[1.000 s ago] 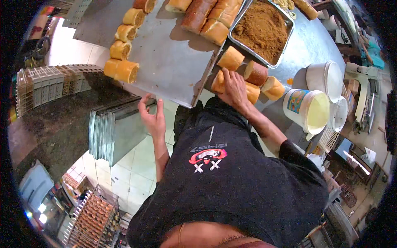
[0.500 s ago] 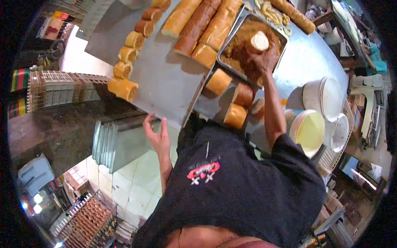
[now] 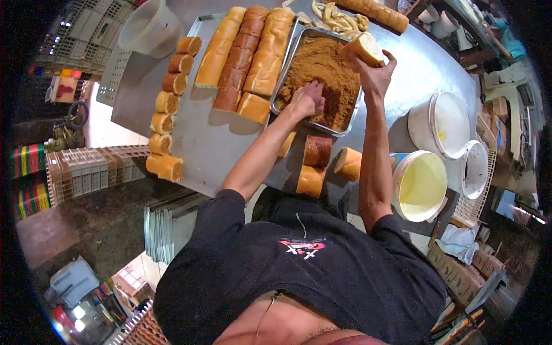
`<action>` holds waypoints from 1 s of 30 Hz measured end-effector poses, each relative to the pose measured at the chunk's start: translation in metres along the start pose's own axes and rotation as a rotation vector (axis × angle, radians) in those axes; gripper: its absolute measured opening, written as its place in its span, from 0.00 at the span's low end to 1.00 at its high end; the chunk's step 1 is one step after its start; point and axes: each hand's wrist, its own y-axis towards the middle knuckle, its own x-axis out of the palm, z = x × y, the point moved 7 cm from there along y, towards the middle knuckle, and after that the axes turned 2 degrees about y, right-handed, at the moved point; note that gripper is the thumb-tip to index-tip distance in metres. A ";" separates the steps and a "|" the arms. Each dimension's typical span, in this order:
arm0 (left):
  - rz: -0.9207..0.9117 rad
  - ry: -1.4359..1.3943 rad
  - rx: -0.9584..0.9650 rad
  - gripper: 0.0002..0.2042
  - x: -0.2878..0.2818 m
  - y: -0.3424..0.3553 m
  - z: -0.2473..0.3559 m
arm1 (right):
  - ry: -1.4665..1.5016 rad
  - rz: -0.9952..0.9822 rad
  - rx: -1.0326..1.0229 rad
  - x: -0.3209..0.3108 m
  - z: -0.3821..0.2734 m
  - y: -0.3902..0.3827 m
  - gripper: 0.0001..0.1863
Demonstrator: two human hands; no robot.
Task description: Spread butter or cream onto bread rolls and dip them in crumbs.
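Observation:
A short cut piece of bread roll point(image 3: 364, 49) with a pale, creamy-looking end is gripped in my right hand point(image 3: 376, 75), over the far right side of a metal tray point(image 3: 275, 95). Loose brown crumbs point(image 3: 322, 60) fill that tray. My left hand point(image 3: 310, 100) reaches into the crumbs near the tray's left side, fingers curled together around some of them, the fingertips hidden. Below the tray lie more cut pieces: a dark brown one point(image 3: 317, 150), a golden one point(image 3: 311, 180) and another point(image 3: 348, 163) beside my right forearm.
Long rolls point(image 3: 241, 63) lie left of the tray, and a row of cut pieces point(image 3: 167, 103) lines the sheet's left side. Pale strips point(image 3: 339, 17) sit behind the tray. At the right stand a bucket of yellow cream point(image 3: 422, 187) and a white lidded bucket point(image 3: 448, 123).
My left hand has gone from beside the table's near edge into the crumbs. My right hand has lifted the bread piece out of the crumbs and tilted it.

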 end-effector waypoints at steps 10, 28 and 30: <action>0.036 -0.268 -0.137 0.19 -0.103 -0.065 0.066 | -0.036 -0.094 -0.399 0.047 -0.004 -0.026 0.46; 0.498 -0.470 -0.673 0.13 -0.182 -0.303 0.070 | -0.744 -0.776 -0.343 0.107 0.029 0.015 0.35; 0.517 -0.410 -0.758 0.13 -0.183 -0.334 0.069 | -0.508 -0.723 -0.293 0.114 -0.058 -0.015 0.34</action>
